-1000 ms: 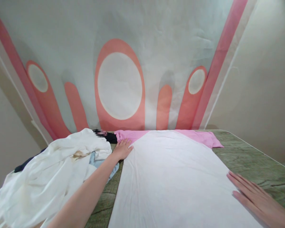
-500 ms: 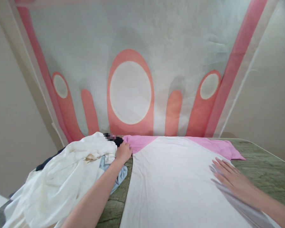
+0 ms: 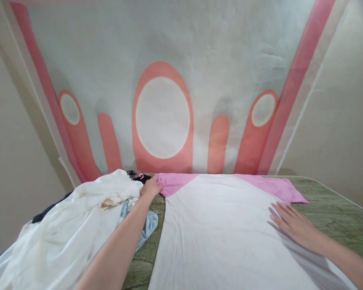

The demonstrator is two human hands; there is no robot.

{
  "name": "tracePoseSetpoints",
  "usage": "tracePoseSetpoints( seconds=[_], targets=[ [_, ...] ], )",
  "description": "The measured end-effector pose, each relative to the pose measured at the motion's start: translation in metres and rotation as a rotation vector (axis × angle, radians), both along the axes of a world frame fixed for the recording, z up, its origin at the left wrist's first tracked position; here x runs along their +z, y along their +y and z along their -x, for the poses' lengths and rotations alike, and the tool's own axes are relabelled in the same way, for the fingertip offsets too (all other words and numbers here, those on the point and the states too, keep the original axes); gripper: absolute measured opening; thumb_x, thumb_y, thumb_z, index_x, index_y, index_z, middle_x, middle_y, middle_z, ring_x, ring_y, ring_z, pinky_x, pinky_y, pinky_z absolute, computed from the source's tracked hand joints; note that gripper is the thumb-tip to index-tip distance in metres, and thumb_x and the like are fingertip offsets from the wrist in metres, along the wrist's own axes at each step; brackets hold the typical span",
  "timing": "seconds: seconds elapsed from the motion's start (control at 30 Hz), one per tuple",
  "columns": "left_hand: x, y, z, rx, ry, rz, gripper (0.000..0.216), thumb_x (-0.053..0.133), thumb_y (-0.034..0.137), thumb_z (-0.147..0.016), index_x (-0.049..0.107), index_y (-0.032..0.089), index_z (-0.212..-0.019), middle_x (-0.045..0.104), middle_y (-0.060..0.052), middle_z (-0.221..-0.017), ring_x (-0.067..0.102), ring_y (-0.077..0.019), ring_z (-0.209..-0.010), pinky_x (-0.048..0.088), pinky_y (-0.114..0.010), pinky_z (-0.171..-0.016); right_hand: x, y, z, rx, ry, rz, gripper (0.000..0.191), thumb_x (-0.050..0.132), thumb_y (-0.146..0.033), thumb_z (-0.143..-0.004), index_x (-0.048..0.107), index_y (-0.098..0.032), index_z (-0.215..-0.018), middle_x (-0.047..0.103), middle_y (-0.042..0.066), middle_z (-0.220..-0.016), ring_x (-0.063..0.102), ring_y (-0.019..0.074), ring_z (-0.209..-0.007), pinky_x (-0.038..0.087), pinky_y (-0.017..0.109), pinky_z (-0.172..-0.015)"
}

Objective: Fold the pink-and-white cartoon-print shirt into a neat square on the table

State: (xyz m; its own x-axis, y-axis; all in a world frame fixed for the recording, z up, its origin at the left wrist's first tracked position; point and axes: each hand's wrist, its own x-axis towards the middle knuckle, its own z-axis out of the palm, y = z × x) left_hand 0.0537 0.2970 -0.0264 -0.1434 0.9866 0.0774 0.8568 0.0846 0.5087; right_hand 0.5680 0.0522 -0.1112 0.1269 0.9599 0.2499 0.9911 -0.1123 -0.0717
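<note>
A white T-shirt (image 3: 224,229) with pink raglan sleeves lies spread over the table, its sleeves toward the far edge. At the end of its left sleeve (image 3: 177,182), my left hand (image 3: 151,187) has its fingers closed on the pink cloth. My right hand (image 3: 296,225) rests flat, fingers stretched out, near the shirt's right side just below the other pink sleeve (image 3: 281,188). It casts a shadow on the white cloth.
Left of the shirt is a heap of white clothes (image 3: 66,229), with a light blue garment (image 3: 148,229) and black cloth (image 3: 142,178) by it. A wood-patterned tabletop (image 3: 341,217) shows at right. Behind stands a wall with a pink and grey printed sheet (image 3: 248,52).
My left hand has shifted slightly outward to the left at the sleeve end. My right hand stays nearly in place, flat. The whole view has drifted a little.
</note>
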Motion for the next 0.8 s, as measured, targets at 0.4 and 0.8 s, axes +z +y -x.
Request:
tracePoseSetpoints(
  seconds=[0.4,0.8],
  targets=[
    [-0.004,0.011,0.003,0.075,-0.775,0.201,0.028,0.05,0.031,-0.089,0.052,0.013,-0.111,0.056,-0.007,-0.106,0.058,-0.017,-0.087,0.051,-0.036,-0.073,0.066,0.053,0.211,0.458,0.154,0.237,0.063,0.027,-0.054,-0.088,0.027,-0.02,-0.14,0.016,0.009,-0.148,0.011,0.0287,-0.135,0.015,0.047,-0.107],
    [-0.004,0.015,-0.001,0.094,-1.008,0.127,0.028,0.071,0.017,-0.066,0.059,0.016,-0.091,0.063,-0.002,-0.067,0.061,-0.0139,-0.058,0.049,-0.025,-0.058,0.093,0.055,0.278,0.626,0.266,0.352,0.065,0.026,-0.053,-0.088,0.022,-0.017,-0.142,0.013,0.011,-0.149,0.007,0.0275,-0.135,0.011,0.047,-0.108]
  ],
)
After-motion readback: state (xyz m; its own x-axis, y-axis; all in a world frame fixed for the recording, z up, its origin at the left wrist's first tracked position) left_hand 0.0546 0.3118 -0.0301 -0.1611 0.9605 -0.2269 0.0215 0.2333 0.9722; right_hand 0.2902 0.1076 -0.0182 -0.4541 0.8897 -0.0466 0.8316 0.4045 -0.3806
